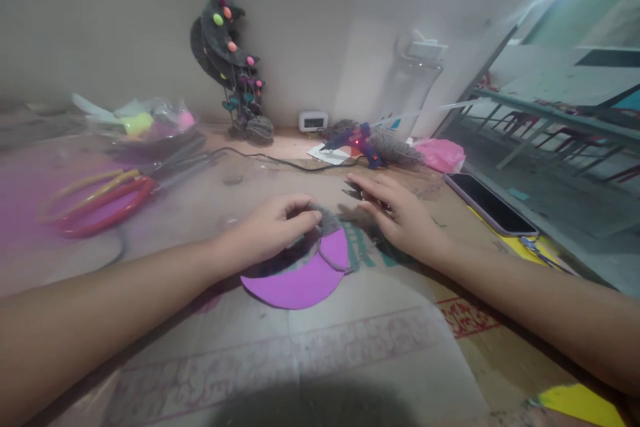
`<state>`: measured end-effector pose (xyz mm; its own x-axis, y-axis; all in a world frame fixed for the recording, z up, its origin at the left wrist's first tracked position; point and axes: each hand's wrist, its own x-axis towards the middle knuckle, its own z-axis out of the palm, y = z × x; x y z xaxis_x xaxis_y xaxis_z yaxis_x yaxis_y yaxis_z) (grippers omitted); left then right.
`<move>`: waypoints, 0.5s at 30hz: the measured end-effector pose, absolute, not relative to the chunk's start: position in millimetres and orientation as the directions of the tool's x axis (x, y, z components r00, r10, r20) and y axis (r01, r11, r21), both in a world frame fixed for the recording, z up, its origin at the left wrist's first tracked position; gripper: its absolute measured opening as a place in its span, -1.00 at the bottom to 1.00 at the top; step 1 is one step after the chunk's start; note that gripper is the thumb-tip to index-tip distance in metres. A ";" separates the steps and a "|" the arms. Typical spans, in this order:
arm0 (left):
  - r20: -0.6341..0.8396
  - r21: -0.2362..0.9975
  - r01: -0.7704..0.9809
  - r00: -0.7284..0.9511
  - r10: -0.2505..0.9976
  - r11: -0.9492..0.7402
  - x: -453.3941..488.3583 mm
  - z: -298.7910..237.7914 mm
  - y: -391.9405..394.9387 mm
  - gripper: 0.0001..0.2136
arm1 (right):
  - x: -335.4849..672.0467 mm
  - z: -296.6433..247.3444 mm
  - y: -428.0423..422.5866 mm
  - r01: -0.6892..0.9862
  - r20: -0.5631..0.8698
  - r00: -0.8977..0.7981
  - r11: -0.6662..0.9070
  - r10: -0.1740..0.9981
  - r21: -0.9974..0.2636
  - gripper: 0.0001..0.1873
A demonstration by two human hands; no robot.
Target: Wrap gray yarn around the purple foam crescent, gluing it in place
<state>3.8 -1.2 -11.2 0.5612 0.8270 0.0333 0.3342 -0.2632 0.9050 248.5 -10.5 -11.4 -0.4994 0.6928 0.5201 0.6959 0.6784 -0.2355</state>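
Observation:
A purple foam crescent [305, 287] lies on the work surface, its upper tip wrapped in grey yarn [329, 219]. My left hand [280, 223] is closed on that wrapped tip, thumb and fingers pinching it. A loose strand of the yarn loops down across the purple part. To the right of the crescent, my right hand [395, 213] is closed around a small dark pointed tool [353, 194]; only its tip shows, and its kind is unclear.
Behind stand a blue glue gun [357, 140], a grey yarn ball [400, 150], a small digital clock [313, 121] and a decorated grey moon hanging [220, 40]. Large red-and-yellow-handled scissors [110, 203] lie left, a phone [490, 203] right. A cord [280, 159] crosses the back.

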 end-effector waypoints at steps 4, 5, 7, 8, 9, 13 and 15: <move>0.083 0.929 0.265 0.531 0.843 -0.258 4.2 -10.7 -2.7 -0.78 | 249.4 -5.1 -5.6 0.686 0.573 -0.449 0.676 0.685 -0.270 -0.48; 0.108 0.933 0.241 0.519 0.848 -0.266 4.4 -10.0 -3.3 -0.78 | 248.4 -1.2 -7.8 0.671 0.583 -0.443 0.684 0.681 -0.287 -0.52; 0.171 0.941 0.179 0.482 0.860 -0.287 4.8 -8.3 -4.8 -0.78 | 244.4 6.4 -15.3 0.627 0.551 -0.461 0.695 0.696 -0.352 -0.65; 0.196 0.942 0.157 0.460 0.866 -0.297 4.8 -7.5 -5.5 -0.79 | 241.4 9.2 -20.0 0.599 0.509 -0.485 0.695 0.711 -0.399 -0.69; 0.217 0.937 0.157 0.436 0.873 -0.312 4.8 -6.9 -6.2 -0.79 | 237.8 10.9 -24.8 0.572 0.455 -0.515 0.686 0.727 -0.450 -0.71; 0.322 0.903 0.159 0.363 0.875 -0.398 3.8 -6.0 -8.5 -0.78 | 223.0 10.0 -38.4 0.539 0.302 -0.538 0.597 0.787 -0.594 -0.74; 0.322 0.901 0.169 0.354 0.878 -0.399 3.4 -7.0 -8.7 -0.77 | 219.1 8.9 -40.1 0.565 0.281 -0.476 0.535 0.833 -0.628 -0.76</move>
